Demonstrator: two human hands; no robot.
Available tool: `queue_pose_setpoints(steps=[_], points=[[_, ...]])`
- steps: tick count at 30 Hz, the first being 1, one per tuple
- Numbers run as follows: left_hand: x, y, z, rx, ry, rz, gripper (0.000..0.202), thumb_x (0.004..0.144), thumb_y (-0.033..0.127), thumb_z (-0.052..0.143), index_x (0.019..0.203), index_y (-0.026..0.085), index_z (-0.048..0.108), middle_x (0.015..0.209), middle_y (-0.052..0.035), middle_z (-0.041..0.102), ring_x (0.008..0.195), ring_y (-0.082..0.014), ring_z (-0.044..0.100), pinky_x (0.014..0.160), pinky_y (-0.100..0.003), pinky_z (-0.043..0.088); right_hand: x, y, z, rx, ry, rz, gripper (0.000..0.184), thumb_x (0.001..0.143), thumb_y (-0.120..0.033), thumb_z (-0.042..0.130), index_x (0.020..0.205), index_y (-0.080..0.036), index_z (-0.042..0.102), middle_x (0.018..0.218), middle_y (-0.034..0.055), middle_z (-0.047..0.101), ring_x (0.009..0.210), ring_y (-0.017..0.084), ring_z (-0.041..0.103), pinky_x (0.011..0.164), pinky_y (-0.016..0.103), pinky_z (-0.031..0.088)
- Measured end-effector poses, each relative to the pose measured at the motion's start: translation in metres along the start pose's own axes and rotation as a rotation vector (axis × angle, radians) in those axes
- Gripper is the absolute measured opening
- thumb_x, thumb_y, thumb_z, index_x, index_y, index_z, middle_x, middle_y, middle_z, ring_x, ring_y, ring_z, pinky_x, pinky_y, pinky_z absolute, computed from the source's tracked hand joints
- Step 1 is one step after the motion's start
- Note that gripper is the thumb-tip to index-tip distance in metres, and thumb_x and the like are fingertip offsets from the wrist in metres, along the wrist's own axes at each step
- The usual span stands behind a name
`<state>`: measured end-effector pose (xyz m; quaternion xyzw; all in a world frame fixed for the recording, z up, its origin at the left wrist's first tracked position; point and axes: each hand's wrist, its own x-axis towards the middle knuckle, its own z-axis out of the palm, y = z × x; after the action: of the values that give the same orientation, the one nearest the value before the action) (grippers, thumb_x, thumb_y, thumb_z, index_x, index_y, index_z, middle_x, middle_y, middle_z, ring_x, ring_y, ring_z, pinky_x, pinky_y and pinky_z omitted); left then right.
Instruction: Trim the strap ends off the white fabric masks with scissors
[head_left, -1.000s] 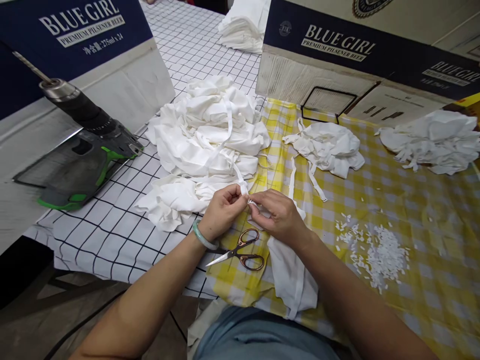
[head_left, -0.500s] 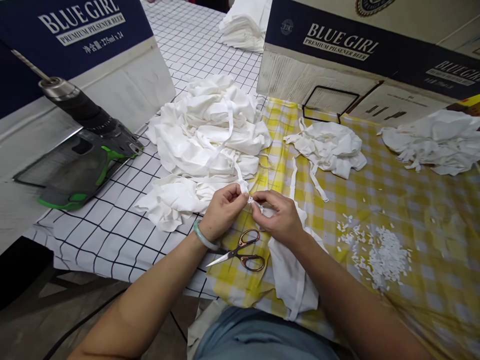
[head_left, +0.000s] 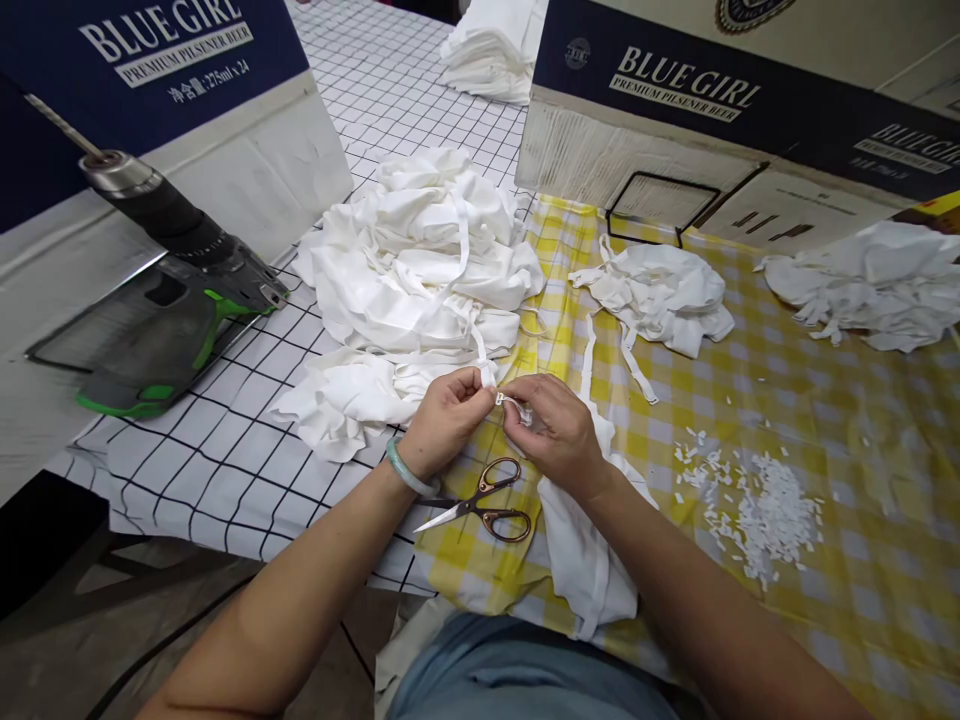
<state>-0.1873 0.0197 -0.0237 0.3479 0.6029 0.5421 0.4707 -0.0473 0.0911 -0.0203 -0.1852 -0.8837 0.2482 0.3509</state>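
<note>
My left hand (head_left: 450, 418) pinches a narrow white strap (head_left: 481, 347) that runs down from a heap of white fabric (head_left: 420, 265). At its fingertips sits a small white slider buckle (head_left: 500, 399). Close beside it, my right hand (head_left: 556, 428) is closed on a thin loop of the strap at the buckle; its fingertips are partly hidden. White cloth (head_left: 585, 560) hangs below my right forearm toward the table's edge. Scissors (head_left: 480, 505) with bronze-coloured handles lie partly open just under my hands.
A cordless drill (head_left: 187, 250) stands on the left by a beer carton (head_left: 247, 130). Another carton (head_left: 622, 140) is at the back right. Small white pieces (head_left: 772, 515) and crumpled white garments (head_left: 667, 300) lie on the yellow checked cloth (head_left: 720, 400).
My right fingers have shifted slightly to the right from the left fingertips, and a thin strap loop and the buckle now show between the hands. My left hand stays in place.
</note>
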Motion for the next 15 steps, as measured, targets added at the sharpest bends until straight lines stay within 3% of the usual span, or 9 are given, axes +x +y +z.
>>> queue_pose_setpoints(steps=[5, 10, 15], points=[[-0.0013, 0.0009, 0.0007, -0.001, 0.014, 0.010, 0.027, 0.081, 0.031, 0.058, 0.062, 0.018, 0.044, 0.050, 0.0081, 0.038, 0.046, -0.0057, 0.028, 0.046, -0.022, 0.023, 0.0017, -0.0007, -0.0011, 0.003, -0.019, 0.011, 0.014, 0.083, -0.008, 0.053, 0.086, -0.020, 0.059, 0.076, 0.0048, 0.065, 0.075, 0.019, 0.060, 0.072, 0.034, 0.051], [-0.0019, 0.0025, 0.0031, -0.005, 0.042, 0.036, 0.026, 0.081, 0.033, 0.060, 0.065, 0.018, 0.047, 0.054, 0.0071, 0.039, 0.049, -0.0064, 0.030, 0.048, -0.021, 0.026, 0.0009, -0.0051, -0.0042, 0.032, -0.034, 0.093, 0.019, 0.081, -0.010, 0.055, 0.097, -0.018, 0.060, 0.088, 0.0072, 0.069, 0.081, 0.019, 0.062, 0.076, 0.033, 0.053], [-0.0016, -0.0014, 0.0053, -0.002, 0.078, 0.082, 0.025, 0.079, 0.033, 0.063, 0.067, 0.018, 0.047, 0.061, 0.0057, 0.041, 0.055, -0.0077, 0.036, 0.052, -0.021, 0.029, 0.0012, -0.0073, -0.0028, -0.012, -0.020, 0.102, 0.014, 0.084, -0.013, 0.055, 0.094, -0.018, 0.063, 0.082, 0.0064, 0.071, 0.075, 0.018, 0.064, 0.074, 0.032, 0.053]])
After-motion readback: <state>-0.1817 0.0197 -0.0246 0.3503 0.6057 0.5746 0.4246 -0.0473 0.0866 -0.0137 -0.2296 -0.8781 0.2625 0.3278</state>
